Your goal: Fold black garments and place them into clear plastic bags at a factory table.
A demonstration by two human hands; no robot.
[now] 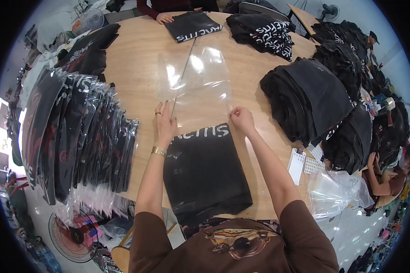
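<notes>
A clear plastic bag (205, 84) lies flat on the wooden table, its near edge just beyond a folded black garment (205, 170) with white lettering along its far edge. My right hand (242, 119) is closed in a pinch at the bag's near right corner. At the near left side of the bag, my left hand (166, 122) has its fingers stretched out, thumb apart, touching the plastic. A ring and a gold bracelet are on my left hand and wrist. The garment lies between my forearms, touched by neither hand.
Bagged black garments (84, 136) stand in a row at left; folded black stacks (305, 98) fill the right. A person's hand (164, 18) rests by another folded garment (194, 26) across the table (136, 59). Empty plastic bags (337, 193) lie lower right; a fan (73, 234) stands lower left.
</notes>
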